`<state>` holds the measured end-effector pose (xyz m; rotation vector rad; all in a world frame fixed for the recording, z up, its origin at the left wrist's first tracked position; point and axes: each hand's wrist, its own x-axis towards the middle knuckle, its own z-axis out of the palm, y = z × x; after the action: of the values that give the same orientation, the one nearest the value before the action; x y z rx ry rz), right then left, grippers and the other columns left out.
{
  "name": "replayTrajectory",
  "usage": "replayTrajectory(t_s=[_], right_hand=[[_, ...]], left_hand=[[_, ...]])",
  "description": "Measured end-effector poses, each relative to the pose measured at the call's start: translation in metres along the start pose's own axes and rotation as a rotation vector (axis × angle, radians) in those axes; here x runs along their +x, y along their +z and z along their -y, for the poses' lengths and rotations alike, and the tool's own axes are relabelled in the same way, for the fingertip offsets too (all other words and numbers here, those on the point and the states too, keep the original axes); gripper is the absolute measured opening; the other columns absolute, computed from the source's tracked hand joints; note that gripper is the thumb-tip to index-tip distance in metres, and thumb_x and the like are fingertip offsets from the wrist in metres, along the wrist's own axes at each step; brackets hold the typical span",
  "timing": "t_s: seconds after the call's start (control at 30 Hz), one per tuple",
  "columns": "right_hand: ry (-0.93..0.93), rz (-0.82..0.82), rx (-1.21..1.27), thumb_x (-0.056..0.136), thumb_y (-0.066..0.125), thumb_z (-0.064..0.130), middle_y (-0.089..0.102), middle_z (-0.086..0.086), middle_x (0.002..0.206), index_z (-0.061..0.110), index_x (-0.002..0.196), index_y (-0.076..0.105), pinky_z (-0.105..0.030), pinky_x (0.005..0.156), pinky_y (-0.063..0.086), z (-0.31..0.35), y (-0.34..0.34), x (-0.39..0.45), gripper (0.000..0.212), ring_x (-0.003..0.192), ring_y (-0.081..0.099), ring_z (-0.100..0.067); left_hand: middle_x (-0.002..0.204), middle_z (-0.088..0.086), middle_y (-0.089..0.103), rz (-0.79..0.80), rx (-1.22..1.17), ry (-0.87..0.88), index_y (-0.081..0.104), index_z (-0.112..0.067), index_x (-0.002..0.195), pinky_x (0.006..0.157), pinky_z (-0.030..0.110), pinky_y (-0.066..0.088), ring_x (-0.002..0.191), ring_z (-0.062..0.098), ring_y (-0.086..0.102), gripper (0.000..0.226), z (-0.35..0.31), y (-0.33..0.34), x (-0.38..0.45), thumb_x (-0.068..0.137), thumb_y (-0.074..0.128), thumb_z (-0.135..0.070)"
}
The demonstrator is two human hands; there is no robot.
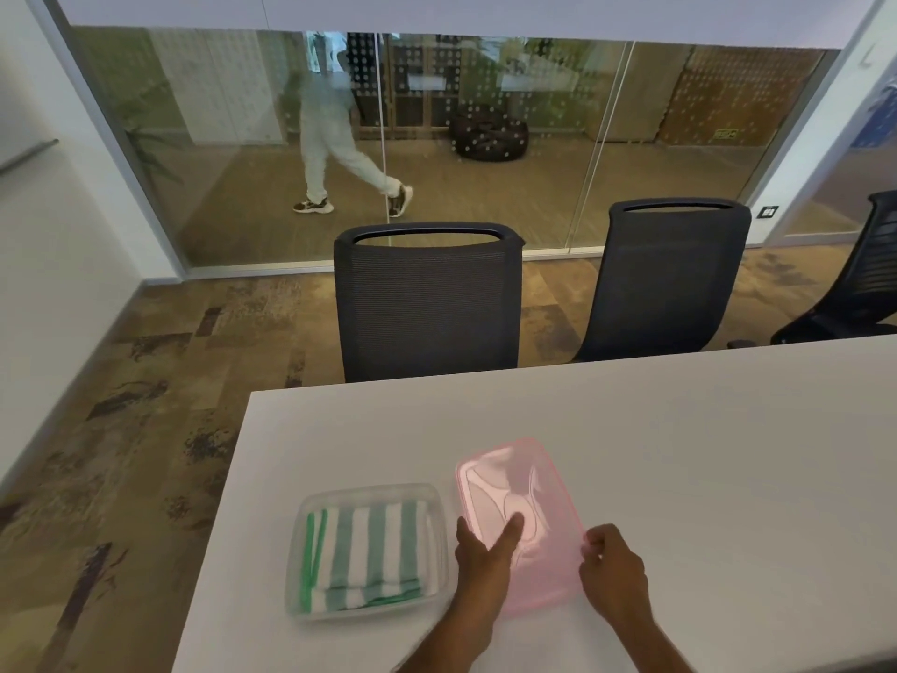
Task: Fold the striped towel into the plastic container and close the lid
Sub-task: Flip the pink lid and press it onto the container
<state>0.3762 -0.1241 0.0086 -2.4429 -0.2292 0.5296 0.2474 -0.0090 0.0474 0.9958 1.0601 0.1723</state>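
Folded striped towel (364,556) lies inside the clear container (439,502) on the worktop (679,454). Pink lid (509,478) just beside it: thin, light, likely flexy. Left hand (485,556) grips its near-left edge, thumb on top; right hand (612,565) pinches the right edge. Best carried by opposite edges.

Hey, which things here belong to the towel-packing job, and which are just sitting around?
Part of the job:
striped towel, folded inside the clear container
pink lid, held by left hand and right hand

Just around:
two office chairs
white table
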Motion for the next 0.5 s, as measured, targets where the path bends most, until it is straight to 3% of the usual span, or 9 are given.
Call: replayTrajectory(t_s=[0.1, 0.13, 0.23, 0.3, 0.4, 0.5], right_hand=[[-0.109, -0.033, 0.262, 0.090, 0.055, 0.002, 0.074, -0.008, 0.086, 0.023, 0.091, 0.058, -0.047, 0.059, 0.062, 0.021, -0.011, -0.007, 0.022, 0.070, 0.071, -0.026], [-0.165, -0.049, 0.335, 0.092, 0.053, 0.000, 0.074, -0.007, 0.087, 0.026, 0.092, 0.060, -0.045, 0.057, 0.062, 0.028, -0.016, -0.010, 0.027, 0.070, 0.072, -0.022], [-0.340, -0.068, 0.438, 0.094, 0.051, -0.004, 0.076, 0.002, 0.092, 0.025, 0.105, 0.066, -0.032, 0.060, 0.063, 0.046, -0.027, -0.024, 0.034, 0.075, 0.072, -0.005], [-0.456, -0.082, 0.429, 0.094, 0.053, -0.002, 0.076, 0.013, 0.093, 0.025, 0.110, 0.067, -0.024, 0.066, 0.062, 0.053, -0.027, -0.032, 0.034, 0.081, 0.072, 0.000], [-0.668, -0.159, 0.307, 0.093, 0.058, 0.010, 0.067, 0.030, 0.106, 0.032, 0.111, 0.068, -0.025, 0.076, 0.060, 0.059, -0.022, -0.044, 0.030, 0.082, 0.073, 0.001], [-0.921, -0.279, 0.209, 0.089, 0.053, 0.022, 0.073, 0.018, 0.110, 0.027, 0.113, 0.068, -0.025, 0.085, 0.055, 0.065, -0.017, -0.052, 0.029, 0.095, 0.070, -0.004]], left_hand=[[0.165, -0.005, 0.015, -0.003, -0.176, 0.006, 0.004, -0.036, 0.155, 0.121, 0.049, 0.022, 0.150, 0.021, 0.021, 0.121, -0.020, -0.005, -0.004, 0.058, 0.055, -0.089], [0.163, -0.006, 0.019, 0.016, -0.237, -0.003, 0.010, -0.038, 0.154, 0.121, 0.050, 0.021, 0.149, 0.019, 0.023, 0.123, -0.027, -0.008, -0.005, 0.053, 0.053, -0.093], [0.160, -0.002, 0.030, 0.060, -0.367, -0.005, 0.029, -0.034, 0.150, 0.119, 0.053, 0.021, 0.147, 0.022, 0.028, 0.099, -0.051, -0.023, -0.011, 0.066, 0.042, -0.085], [0.159, 0.003, 0.032, 0.079, -0.411, -0.008, 0.032, -0.030, 0.150, 0.119, 0.057, 0.023, 0.146, 0.027, 0.029, 0.099, -0.065, -0.040, -0.012, 0.067, 0.037, -0.083], [0.156, 0.008, 0.038, 0.133, -0.500, -0.017, 0.039, -0.025, 0.148, 0.114, 0.063, 0.031, 0.141, 0.036, 0.037, 0.105, -0.081, -0.072, -0.013, 0.065, 0.036, -0.088], [0.139, 0.016, 0.058, 0.225, -0.566, 0.031, 0.053, -0.018, 0.138, 0.105, 0.062, 0.043, 0.124, 0.043, 0.057, 0.093, -0.091, -0.103, -0.015, 0.072, 0.044, -0.083]])
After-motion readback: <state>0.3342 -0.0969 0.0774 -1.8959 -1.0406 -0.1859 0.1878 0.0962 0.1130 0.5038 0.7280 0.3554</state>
